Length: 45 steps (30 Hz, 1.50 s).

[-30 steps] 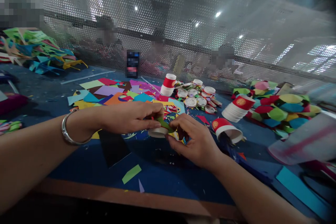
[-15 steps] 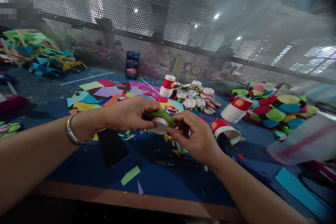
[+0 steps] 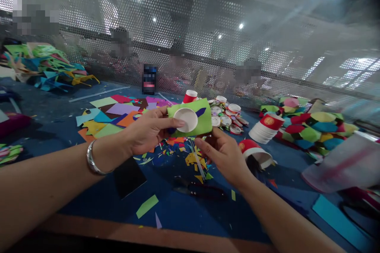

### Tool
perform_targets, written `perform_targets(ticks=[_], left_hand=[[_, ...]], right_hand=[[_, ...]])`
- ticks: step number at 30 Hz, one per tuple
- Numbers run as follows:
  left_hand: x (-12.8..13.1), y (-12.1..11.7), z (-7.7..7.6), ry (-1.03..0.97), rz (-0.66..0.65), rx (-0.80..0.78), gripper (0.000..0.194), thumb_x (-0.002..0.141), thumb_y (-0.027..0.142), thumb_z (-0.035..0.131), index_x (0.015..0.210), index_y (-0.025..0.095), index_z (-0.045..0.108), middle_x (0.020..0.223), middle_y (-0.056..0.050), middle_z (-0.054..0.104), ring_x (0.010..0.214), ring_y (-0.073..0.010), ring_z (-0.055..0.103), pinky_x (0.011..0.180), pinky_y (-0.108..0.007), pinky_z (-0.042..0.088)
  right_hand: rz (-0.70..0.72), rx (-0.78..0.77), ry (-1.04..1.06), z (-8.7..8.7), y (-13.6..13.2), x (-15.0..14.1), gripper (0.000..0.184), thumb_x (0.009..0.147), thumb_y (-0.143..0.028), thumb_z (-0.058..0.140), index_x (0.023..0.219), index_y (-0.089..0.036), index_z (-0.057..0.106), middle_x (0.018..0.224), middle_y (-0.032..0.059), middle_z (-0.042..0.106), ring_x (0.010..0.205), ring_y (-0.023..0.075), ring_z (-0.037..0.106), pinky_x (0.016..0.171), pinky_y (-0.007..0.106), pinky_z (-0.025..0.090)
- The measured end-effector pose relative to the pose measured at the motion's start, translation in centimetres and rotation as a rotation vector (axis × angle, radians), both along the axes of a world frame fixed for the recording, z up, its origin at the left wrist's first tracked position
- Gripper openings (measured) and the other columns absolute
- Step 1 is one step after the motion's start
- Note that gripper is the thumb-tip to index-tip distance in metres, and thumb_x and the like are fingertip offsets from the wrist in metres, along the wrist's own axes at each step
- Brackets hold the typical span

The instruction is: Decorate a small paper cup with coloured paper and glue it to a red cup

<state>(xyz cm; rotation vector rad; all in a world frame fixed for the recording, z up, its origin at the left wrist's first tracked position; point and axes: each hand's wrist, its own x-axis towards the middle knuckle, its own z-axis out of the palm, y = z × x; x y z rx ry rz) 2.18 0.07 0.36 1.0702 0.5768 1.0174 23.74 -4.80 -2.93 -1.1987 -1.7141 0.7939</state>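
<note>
My left hand [image 3: 151, 126] pinches a green paper piece [image 3: 204, 124], its thumb pressed on a white paper disc [image 3: 190, 120] like a cup bottom lying on the green. A dark blue leaf-shaped paper [image 3: 201, 112] sits to the right of the disc. My right hand [image 3: 221, 150] is closed at the lower right corner of the green paper, its fingers partly hidden behind it and its thumb below the edge. Beneath the hands lie yellow paper scraps [image 3: 196, 161] and dark thread snips [image 3: 198, 189].
Coloured paper sheets [image 3: 123, 109] spread behind my left hand. Paper cups [image 3: 265, 126], a tipped cup [image 3: 255, 152] and cut cup bottoms [image 3: 225, 121] lie to the right, near a translucent container [image 3: 341, 162]. A perforated metal screen [image 3: 184, 19] stands behind; a phone [image 3: 149, 79] leans there.
The green paper and white disc have been raised and turned flat toward me, showing the blue leaf shape. My right hand has shifted slightly right and down to the paper's lower corner.
</note>
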Motion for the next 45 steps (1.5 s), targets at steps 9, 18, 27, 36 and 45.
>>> perform_targets(ticks=[9, 18, 27, 36, 45], left_hand=[[2.8, -1.5, -1.3, -0.140, 0.014, -0.025, 0.029, 0.073, 0.013, 0.079, 0.099, 0.017, 0.066, 0.102, -0.005, 0.074, 0.101, -0.0201, 0.068, 0.087, -0.029, 0.053], [2.9, -1.5, -1.5, -0.200, 0.051, -0.011, 0.028, 0.073, 0.013, 0.082, 0.097, 0.015, 0.069, 0.101, -0.005, 0.076, 0.101, -0.0188, 0.069, 0.088, -0.027, 0.053], [1.6, -0.7, -1.6, -0.030, 0.027, -0.165, 0.025, 0.073, 0.011, 0.080, 0.093, 0.017, 0.066, 0.099, -0.005, 0.075, 0.092, -0.0195, 0.070, 0.083, -0.031, 0.056], [-1.1, 1.1, -1.2, 0.385, -0.104, 0.092, 0.054, 0.069, 0.018, 0.082, 0.113, 0.021, 0.052, 0.085, -0.001, 0.072, 0.063, -0.0131, 0.064, 0.053, -0.022, 0.041], [-2.0, 1.7, -1.8, 0.849, -0.297, 0.333, 0.068, 0.069, 0.038, 0.080, 0.124, 0.019, 0.046, 0.082, 0.000, 0.067, 0.065, -0.0165, 0.063, 0.054, -0.024, 0.042]], right_hand=[[0.190, -0.166, -0.009, -0.4, 0.0, -2.0, 0.039, 0.083, -0.053, 0.074, 0.104, -0.020, 0.070, 0.082, 0.0024, 0.069, 0.063, 0.0138, 0.055, 0.054, 0.026, 0.042], [0.144, -0.161, 0.066, -0.5, 0.2, -1.5, 0.031, 0.084, -0.049, 0.074, 0.089, -0.019, 0.069, 0.071, -0.0025, 0.060, 0.053, 0.0093, 0.046, 0.047, 0.022, 0.036], [-0.046, -0.111, 0.166, 0.1, 0.0, -0.2, 0.039, 0.085, -0.055, 0.071, 0.075, -0.019, 0.063, 0.064, -0.0032, 0.059, 0.047, 0.0082, 0.046, 0.044, 0.023, 0.034], [-0.024, -0.207, 0.064, 0.1, 0.1, 0.0, 0.033, 0.087, -0.047, 0.070, 0.073, -0.018, 0.063, 0.058, -0.0052, 0.055, 0.045, 0.0068, 0.040, 0.042, 0.022, 0.025], [0.079, -0.256, -0.204, -0.2, 0.2, 0.1, 0.032, 0.090, -0.043, 0.062, 0.067, -0.019, 0.062, 0.055, -0.0040, 0.054, 0.047, 0.0098, 0.040, 0.046, 0.024, 0.029]])
